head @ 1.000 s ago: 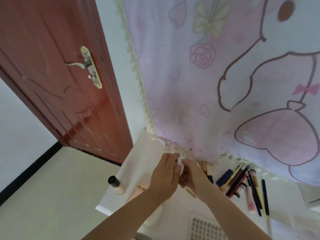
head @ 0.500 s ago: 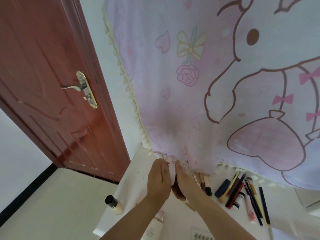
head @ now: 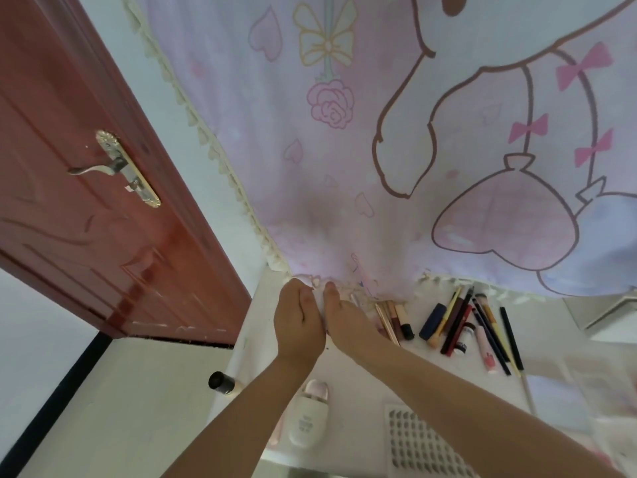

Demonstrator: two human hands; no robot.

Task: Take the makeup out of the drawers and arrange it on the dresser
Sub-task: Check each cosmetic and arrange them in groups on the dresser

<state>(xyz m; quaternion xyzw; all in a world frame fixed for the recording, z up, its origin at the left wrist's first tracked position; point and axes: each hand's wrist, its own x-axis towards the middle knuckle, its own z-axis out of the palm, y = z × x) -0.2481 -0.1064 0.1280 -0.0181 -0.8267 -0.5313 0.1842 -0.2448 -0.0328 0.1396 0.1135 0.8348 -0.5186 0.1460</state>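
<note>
Both my hands meet at the back of the white dresser top (head: 256, 326), right under the hem of the hanging cartoon cloth (head: 379, 167). My left hand (head: 298, 322) and my right hand (head: 350, 320) curl around a small white thing (head: 319, 300) held between them; what it is stays hidden. To the right lie gold and dark lip tubes (head: 393, 319), then a row of pencils and brushes (head: 462, 322) and a pink tube (head: 486, 350). A white bottle with a pink cap (head: 308, 419) lies under my left forearm.
A black-capped bottle (head: 222, 382) sits at the dresser's left edge. A sheet with rows of dark dots (head: 420, 443) lies at the front. A red-brown door (head: 86, 201) with a metal handle stands left. A pale framed object (head: 606, 315) sits at the far right.
My hands have drawn closer together and moved a little back toward the cloth's hem. The view has shifted slightly; the makeup on the dresser has not moved.
</note>
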